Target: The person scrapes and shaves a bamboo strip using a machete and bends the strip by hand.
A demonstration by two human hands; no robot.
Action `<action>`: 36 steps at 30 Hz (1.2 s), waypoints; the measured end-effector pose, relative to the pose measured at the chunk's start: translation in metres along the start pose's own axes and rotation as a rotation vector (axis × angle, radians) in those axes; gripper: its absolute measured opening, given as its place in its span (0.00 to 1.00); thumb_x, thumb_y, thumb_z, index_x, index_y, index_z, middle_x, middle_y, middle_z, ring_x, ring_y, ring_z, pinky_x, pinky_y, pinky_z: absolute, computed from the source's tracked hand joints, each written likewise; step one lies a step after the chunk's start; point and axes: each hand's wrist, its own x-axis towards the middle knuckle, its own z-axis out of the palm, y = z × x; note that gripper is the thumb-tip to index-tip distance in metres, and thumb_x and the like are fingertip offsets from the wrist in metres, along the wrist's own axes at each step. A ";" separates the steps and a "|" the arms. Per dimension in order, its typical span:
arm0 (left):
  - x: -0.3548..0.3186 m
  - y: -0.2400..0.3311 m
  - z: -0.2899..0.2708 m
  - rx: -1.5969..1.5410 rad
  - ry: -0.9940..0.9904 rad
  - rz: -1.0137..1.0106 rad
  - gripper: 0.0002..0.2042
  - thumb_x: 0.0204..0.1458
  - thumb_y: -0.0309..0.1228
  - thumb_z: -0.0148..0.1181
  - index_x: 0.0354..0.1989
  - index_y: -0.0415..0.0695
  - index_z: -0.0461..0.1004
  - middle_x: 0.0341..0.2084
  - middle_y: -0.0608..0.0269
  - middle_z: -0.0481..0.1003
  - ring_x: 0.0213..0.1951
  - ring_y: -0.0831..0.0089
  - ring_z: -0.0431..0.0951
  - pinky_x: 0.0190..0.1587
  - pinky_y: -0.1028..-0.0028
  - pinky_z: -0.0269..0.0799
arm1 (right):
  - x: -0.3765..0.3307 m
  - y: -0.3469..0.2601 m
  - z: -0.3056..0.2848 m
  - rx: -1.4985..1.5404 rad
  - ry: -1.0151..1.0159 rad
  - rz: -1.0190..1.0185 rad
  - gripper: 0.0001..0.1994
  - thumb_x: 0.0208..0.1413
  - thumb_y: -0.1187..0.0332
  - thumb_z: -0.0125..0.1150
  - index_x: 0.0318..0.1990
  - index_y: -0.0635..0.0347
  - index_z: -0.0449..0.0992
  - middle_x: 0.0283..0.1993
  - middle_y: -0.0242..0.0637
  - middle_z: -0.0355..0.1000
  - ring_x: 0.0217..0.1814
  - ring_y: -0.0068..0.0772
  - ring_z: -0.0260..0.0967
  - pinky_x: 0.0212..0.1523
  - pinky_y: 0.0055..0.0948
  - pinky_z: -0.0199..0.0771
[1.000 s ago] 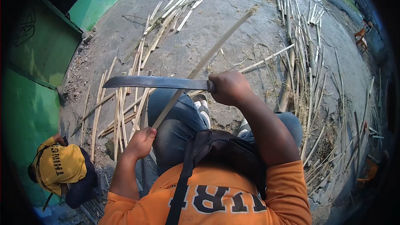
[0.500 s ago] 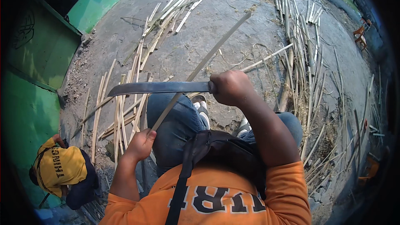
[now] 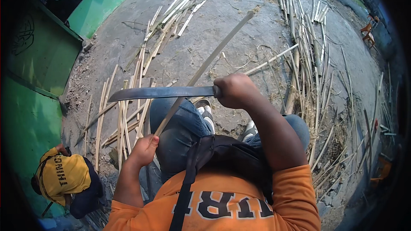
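My right hand (image 3: 236, 91) is wrapped round the handle of a machete (image 3: 160, 93), whose long dark blade points left across my knee. The blade crosses a long pale bamboo strip (image 3: 205, 65) near its middle; whether it touches or cuts in, I cannot make out. In my left hand (image 3: 144, 150) the near end of that strip is gripped, thumb on top. From there the strip slants up and away to the right, its far end over the ground. My bent left knee, in blue jeans (image 3: 171, 117), lies under the blade and strip.
Several split bamboo strips (image 3: 122, 124) lie to the left, with another pile (image 3: 188, 2) farther off. Longer bamboo poles (image 3: 314, 49) and shavings cover the right side. A person in a yellow shirt (image 3: 66, 177) is at the lower left, by a green wall (image 3: 34, 128). A black bag (image 3: 233, 152) rests on my lap.
The machete has shifted slightly left and its tip has dropped a little. The bamboo strip's far end has moved slightly left. Both hands keep their grip.
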 end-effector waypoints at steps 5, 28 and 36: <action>-0.004 0.014 -0.001 0.074 0.059 0.003 0.30 0.72 0.55 0.46 0.37 0.34 0.75 0.22 0.51 0.73 0.27 0.60 0.73 0.34 0.61 0.70 | 0.007 0.034 -0.026 0.004 0.000 0.364 0.12 0.61 0.60 0.58 0.39 0.56 0.83 0.37 0.53 0.80 0.43 0.60 0.79 0.47 0.53 0.80; -0.001 0.018 -0.001 0.134 0.038 -0.088 0.32 0.72 0.58 0.44 0.39 0.35 0.76 0.25 0.47 0.76 0.31 0.53 0.78 0.38 0.59 0.72 | -0.003 0.051 -0.019 0.144 0.109 0.350 0.11 0.55 0.63 0.66 0.36 0.64 0.80 0.30 0.58 0.77 0.36 0.62 0.77 0.41 0.52 0.77; 0.000 -0.012 0.001 -0.095 0.028 -0.017 0.30 0.72 0.58 0.46 0.35 0.39 0.74 0.21 0.65 0.69 0.29 0.73 0.70 0.36 0.67 0.69 | -0.019 0.030 -0.059 0.132 0.123 0.075 0.16 0.50 0.58 0.75 0.32 0.61 0.77 0.27 0.48 0.75 0.32 0.58 0.75 0.35 0.48 0.73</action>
